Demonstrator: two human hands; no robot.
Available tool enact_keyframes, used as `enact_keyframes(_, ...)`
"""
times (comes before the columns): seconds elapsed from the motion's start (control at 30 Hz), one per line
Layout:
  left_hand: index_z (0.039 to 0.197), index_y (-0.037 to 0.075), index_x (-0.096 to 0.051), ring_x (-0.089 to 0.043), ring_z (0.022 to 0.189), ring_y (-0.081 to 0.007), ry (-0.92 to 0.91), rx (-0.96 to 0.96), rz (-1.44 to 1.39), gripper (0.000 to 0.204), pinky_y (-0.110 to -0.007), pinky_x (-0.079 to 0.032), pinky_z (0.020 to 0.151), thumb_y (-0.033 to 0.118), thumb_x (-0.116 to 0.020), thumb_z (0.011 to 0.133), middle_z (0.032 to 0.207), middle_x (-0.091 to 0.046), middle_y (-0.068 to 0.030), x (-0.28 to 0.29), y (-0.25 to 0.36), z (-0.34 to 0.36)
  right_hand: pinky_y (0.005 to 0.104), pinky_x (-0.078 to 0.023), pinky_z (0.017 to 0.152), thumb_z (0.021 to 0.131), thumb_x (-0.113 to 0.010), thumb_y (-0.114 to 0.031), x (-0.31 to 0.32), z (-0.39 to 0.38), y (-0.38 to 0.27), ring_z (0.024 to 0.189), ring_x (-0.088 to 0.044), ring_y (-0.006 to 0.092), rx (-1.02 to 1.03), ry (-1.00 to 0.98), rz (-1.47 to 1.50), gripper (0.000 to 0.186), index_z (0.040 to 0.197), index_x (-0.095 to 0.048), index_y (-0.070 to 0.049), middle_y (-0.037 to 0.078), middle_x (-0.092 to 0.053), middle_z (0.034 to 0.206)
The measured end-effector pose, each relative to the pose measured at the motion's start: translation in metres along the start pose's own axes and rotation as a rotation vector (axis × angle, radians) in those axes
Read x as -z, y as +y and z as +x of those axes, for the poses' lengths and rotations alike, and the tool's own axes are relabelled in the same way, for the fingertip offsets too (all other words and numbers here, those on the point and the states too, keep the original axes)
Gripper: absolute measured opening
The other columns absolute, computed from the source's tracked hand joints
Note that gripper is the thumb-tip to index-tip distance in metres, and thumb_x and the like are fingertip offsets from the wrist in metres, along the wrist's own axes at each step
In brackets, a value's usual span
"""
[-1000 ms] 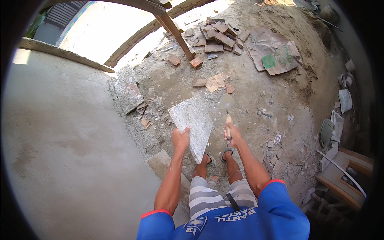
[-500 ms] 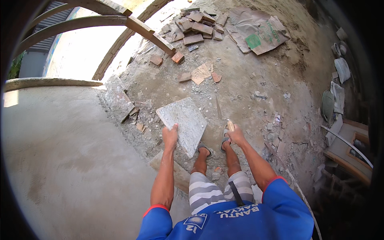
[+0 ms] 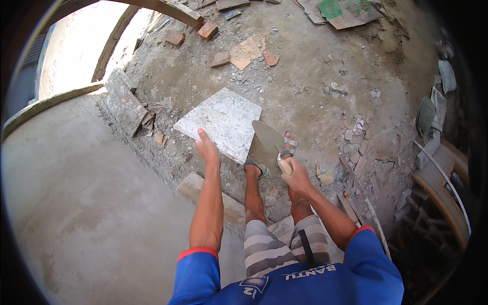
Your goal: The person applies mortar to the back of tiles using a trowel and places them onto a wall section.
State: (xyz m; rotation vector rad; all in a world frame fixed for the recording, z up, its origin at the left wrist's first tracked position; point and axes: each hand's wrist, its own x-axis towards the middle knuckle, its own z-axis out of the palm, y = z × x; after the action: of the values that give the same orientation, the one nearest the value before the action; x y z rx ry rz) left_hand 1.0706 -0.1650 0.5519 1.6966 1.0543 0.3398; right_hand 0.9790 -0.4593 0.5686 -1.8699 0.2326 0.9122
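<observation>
Partly hidden, left hand [image 3: 207, 149] pinching pale board [image 3: 223, 119], right hand [image 3: 300, 178] gripping trowel [image 3: 266, 140], sack [image 3: 353, 12] cropped

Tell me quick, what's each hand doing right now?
Left hand: closed on the near edge of a pale flat board, thumb on top.
Right hand: closed, holding a trowel by its handle.
</observation>
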Motion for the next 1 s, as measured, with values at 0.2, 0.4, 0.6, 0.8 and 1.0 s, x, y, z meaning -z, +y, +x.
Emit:
enact_keyframes(0.2, 0.129, -0.016, -0.038, -0.048, 0.114, -0.0295, 0.074, -0.042, -0.103, 0.072, -0.037, -0.037, 0.099, 0.049, -0.025, 0.100, 0.128, -0.047, -0.0249, -0.017, -0.031, 0.010, 0.0491, -0.048, 0.078, 0.075, -0.060, -0.011, -0.026, 0.011, -0.025, 0.090, -0.060, 0.0436, 0.212, 0.106, -0.059, 0.045, 0.118, -0.048, -0.006, 0.023, -0.064, 0.090)
enact_keyframes(0.4, 0.131, -0.016, -0.035, -0.046, 0.116, -0.0301, 0.114, 0.090, -0.219, 0.070, -0.037, -0.034, 0.101, 0.047, -0.025, 0.101, 0.130, -0.045, -0.0252, -0.039, -0.044, 0.013, 0.0558, -0.046, 0.072, 0.082, -0.052, -0.012, -0.077, 0.103, 0.064, 0.085, -0.062, 0.0417, 0.206, -0.213, -0.384, 0.030, 0.110, -0.046, -0.007, 0.023, -0.064, 0.086)
enact_keyframes(0.6, 0.128, -0.016, -0.038, -0.048, 0.112, -0.0294, 0.035, 0.001, -0.054, 0.067, -0.036, -0.035, 0.099, 0.044, -0.025, 0.102, 0.127, -0.047, -0.0246, -0.082, -0.036, 0.015, 0.0507, -0.047, 0.073, 0.080, -0.058, -0.017, -0.068, 0.252, 0.128, 0.086, -0.062, 0.0413, -0.004, -0.052, -0.537, 0.032, 0.108, -0.050, -0.005, 0.025, -0.064, 0.088)
enact_keyframes(0.8, 0.126, -0.015, -0.040, -0.048, 0.107, -0.0276, 0.120, 0.047, 0.019, 0.066, -0.037, -0.036, 0.097, 0.045, -0.026, 0.102, 0.120, -0.050, -0.0218, -0.064, -0.060, 0.029, 0.0481, -0.046, 0.070, 0.076, -0.063, -0.017, -0.062, 0.177, 0.075, 0.082, -0.062, 0.0413, 0.302, -0.069, -0.220, 0.032, 0.103, -0.049, -0.006, 0.021, -0.064, 0.085)
enact_keyframes(1.0, 0.137, -0.012, -0.031, -0.040, 0.126, -0.0311, 0.199, 0.155, 0.146, 0.075, -0.036, -0.029, 0.107, 0.052, -0.025, 0.099, 0.140, -0.036, -0.0239, -0.056, -0.102, 0.041, 0.0475, -0.047, 0.072, 0.078, -0.064, -0.018, -0.127, 0.288, 0.192, 0.083, -0.062, 0.0395, 0.244, -0.151, -0.420, 0.033, 0.104, -0.049, -0.006, 0.020, -0.064, 0.084)
